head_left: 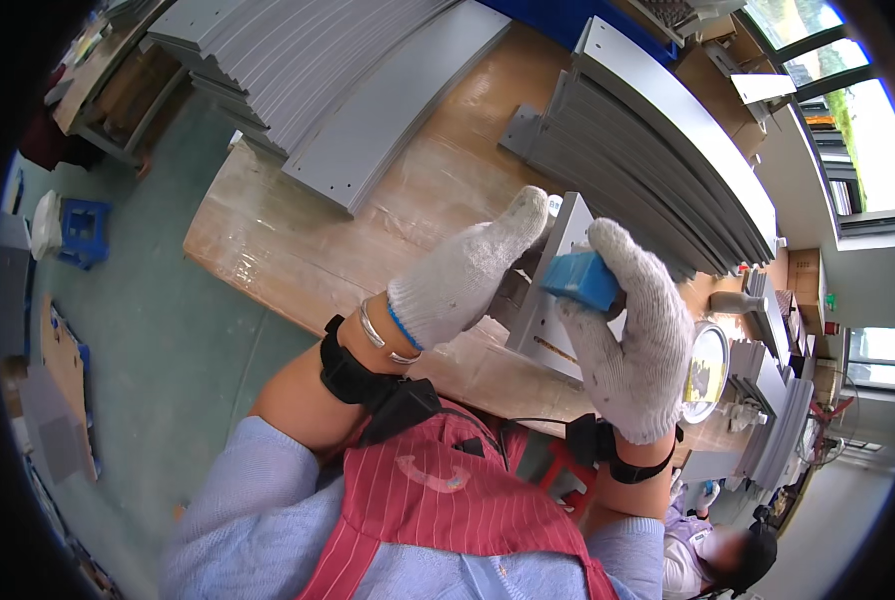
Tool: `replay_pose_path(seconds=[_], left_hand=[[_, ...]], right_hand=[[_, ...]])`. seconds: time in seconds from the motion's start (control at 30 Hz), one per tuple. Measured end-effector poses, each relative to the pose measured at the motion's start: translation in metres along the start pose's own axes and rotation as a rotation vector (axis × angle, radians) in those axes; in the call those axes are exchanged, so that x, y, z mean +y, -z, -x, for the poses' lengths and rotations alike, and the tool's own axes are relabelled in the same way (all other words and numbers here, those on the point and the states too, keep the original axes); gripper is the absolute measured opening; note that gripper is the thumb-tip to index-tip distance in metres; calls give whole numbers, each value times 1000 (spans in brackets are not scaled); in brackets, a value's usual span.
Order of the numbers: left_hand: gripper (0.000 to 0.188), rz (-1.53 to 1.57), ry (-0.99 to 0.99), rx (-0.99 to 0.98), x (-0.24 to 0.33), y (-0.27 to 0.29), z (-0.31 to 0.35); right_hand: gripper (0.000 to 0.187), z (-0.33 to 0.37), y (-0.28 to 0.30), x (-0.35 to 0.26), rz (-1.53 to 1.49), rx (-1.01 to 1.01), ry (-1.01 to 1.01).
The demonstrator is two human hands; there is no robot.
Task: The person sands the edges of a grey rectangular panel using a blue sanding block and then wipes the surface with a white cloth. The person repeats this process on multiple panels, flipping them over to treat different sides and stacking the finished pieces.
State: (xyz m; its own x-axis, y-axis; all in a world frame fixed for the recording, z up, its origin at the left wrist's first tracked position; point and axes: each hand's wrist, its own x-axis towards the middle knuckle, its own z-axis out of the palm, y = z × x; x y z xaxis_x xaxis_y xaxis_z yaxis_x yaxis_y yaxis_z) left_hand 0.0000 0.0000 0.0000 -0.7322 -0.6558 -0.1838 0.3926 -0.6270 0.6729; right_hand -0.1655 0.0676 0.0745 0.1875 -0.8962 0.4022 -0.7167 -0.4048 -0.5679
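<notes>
My left hand (pixel 468 270), in a white knit glove, grips a grey panel (pixel 540 332) by its left side. The thumb points up along it and the other fingers are partly hidden behind it. The panel is tilted above the table and has small holes and a brown slot-like mark near its lower end. My right hand (pixel 643 335), gloved the same way, pinches a small blue block (pixel 581 280) between thumb and fingers. That block lies against the panel's face.
Stacks of grey panels stand on the film-covered table (pixel 278 235), one stack (pixel 398 100) at far left, another (pixel 648 140) at far right. A round white-rimmed container (pixel 708 370) sits right of my right hand. A co-worker (pixel 713 550) is at lower right; a blue stool (pixel 85 230) stands left.
</notes>
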Motion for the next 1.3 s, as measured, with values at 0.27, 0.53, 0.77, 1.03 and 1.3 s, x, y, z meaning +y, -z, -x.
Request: replay_pose_path(seconds=[0.27,0.53,0.77,1.03,1.3], left_hand=[[50,-302,-165,-2,1,-9,-6],[42,-441,-93,72,-4,-8,4],[59,-465,-40,-10,6,-19,13],[53,-504,-141,36,-3,-23,18],[51,-547,-184,-32,-4,-22,22]], right_hand=[[48,-63,-1,57,101,183,-121],[54,-21,9,36,-89,338,-90],[58,-1,6,23,23,364,-13],[57,0,4,19,105,357,3],[61,-3,16,10,-162,432,-123]])
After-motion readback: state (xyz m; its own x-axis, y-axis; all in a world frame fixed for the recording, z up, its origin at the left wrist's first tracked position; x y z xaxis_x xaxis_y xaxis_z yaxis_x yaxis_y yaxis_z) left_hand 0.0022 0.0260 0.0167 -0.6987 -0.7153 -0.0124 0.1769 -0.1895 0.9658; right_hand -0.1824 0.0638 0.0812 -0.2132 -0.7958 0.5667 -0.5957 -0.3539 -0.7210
